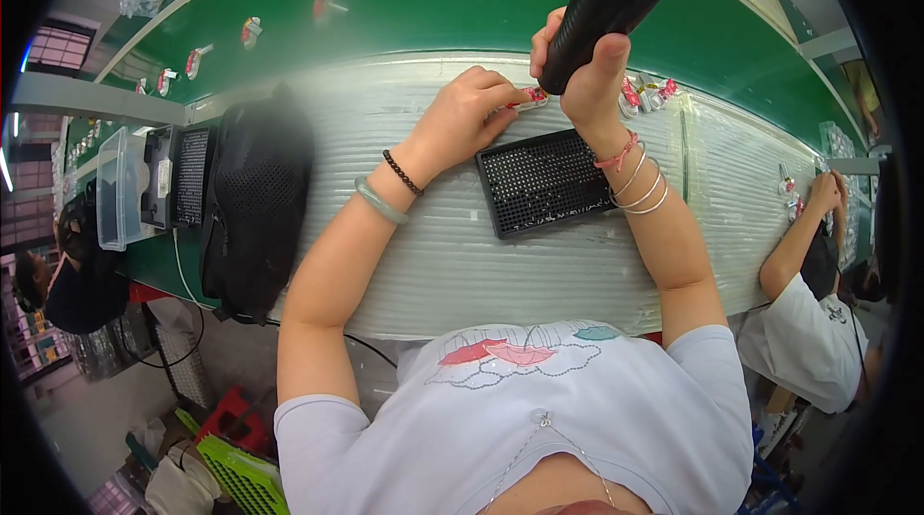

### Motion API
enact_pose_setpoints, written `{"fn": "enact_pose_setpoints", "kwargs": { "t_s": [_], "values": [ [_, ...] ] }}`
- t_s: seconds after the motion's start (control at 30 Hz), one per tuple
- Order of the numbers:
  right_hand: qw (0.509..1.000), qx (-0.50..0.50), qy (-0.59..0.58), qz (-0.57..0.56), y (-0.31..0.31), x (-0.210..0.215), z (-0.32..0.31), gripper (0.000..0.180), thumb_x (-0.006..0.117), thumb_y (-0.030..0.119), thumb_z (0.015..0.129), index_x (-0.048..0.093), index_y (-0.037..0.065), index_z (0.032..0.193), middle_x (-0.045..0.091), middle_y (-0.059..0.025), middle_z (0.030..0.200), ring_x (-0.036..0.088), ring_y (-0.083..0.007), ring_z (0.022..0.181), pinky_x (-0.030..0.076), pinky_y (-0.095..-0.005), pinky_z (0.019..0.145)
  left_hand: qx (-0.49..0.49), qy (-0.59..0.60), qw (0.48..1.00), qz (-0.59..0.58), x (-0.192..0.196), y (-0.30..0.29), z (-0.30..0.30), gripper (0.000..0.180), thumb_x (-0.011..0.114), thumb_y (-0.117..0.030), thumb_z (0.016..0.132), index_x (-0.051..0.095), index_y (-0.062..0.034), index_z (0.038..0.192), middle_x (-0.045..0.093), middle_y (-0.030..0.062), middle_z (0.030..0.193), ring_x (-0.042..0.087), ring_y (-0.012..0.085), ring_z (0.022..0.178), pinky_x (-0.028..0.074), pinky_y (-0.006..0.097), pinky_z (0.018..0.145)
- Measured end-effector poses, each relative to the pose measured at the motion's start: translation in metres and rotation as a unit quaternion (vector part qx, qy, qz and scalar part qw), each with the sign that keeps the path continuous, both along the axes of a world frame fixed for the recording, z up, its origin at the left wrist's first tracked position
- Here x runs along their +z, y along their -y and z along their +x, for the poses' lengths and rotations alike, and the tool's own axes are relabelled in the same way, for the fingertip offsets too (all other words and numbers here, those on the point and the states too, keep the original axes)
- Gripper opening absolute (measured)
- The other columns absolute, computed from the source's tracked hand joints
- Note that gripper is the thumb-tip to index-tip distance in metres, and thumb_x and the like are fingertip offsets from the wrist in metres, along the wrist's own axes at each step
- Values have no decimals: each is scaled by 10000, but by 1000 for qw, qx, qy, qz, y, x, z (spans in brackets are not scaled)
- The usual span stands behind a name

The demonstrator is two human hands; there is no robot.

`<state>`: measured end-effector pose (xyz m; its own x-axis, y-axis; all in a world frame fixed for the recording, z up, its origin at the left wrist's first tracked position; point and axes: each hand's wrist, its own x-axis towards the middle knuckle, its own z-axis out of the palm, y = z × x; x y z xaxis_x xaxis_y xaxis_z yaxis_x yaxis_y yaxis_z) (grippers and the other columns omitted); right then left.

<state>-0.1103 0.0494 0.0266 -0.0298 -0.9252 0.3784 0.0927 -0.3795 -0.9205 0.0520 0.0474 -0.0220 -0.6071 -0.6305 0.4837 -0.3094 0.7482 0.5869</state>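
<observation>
My right hand (595, 82) is wrapped around a thick black electric screwdriver (606, 10). Its narrow lower end points down at a small red-and-white part (532, 98), though whether the bit touches it I cannot make out. Pinched at its left side, the part is held against the table by my left hand (472, 109). Just below both hands lies a black perforated tray (489, 190) with small screws scattered in its holes. More red-and-white parts (647, 96) sit right of my right wrist.
A black bag (258, 193) stands at the left, beside another black tray (195, 178) and a clear plastic bin (114, 193). Beyond the ribbed tabletop (385, 274) runs a green surface (414, 5) carrying several similar parts. A person in a white shirt (808, 342) works at the right.
</observation>
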Motion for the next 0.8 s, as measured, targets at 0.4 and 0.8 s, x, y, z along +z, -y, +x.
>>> {"fn": "enact_pose_setpoints", "kwargs": {
  "t_s": [0.4,0.8],
  "values": [
    [999,-34,41,-3,-6,7,-2,928,353,909,594,500,26,837,531,-81,622,521,-162,523,423,-265,476,6,-1,1000,-14,-2,1,0,211,672,-59,751,659,-80,960,600,56,809,562,228,780,485,329,670],
    [994,62,92,8,-46,-2,13,966,271,920,592,443,4,846,500,-81,613,503,-172,528,436,-279,515,-2,-15,1000,-9,-3,2,0,174,666,-64,734,661,-80,907,614,67,824,561,256,809,487,344,721]
  ]
}}
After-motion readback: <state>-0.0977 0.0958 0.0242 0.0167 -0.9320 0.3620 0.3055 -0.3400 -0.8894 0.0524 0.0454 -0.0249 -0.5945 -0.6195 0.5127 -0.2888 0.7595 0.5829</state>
